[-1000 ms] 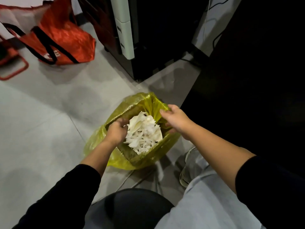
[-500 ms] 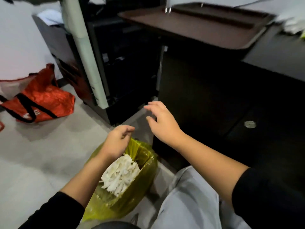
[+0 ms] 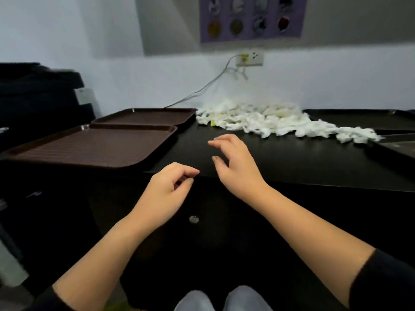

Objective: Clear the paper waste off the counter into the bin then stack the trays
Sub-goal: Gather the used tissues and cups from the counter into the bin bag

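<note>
White shredded paper waste (image 3: 269,122) heaps on the black surface (image 3: 280,160), beside two brown plastic trays (image 3: 94,147). Left hand (image 3: 166,191) hangs loosely curled, empty. Right hand (image 3: 235,167), its grip spread wide, hovers before the paper.

Both forearms are bare, with black sleeves (image 3: 386,286) pushed up near the elbows at 4 and 8 o'clock. Light grey trousers (image 3: 222,299) show at 6 o'clock. The thumbnails look dull and darkened.

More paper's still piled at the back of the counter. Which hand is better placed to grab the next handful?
Probably the right hand: it is already over the counter, fingers spread toward the shredded paper. The left hand hangs empty before the counter's front edge, farther from the pile.
</note>
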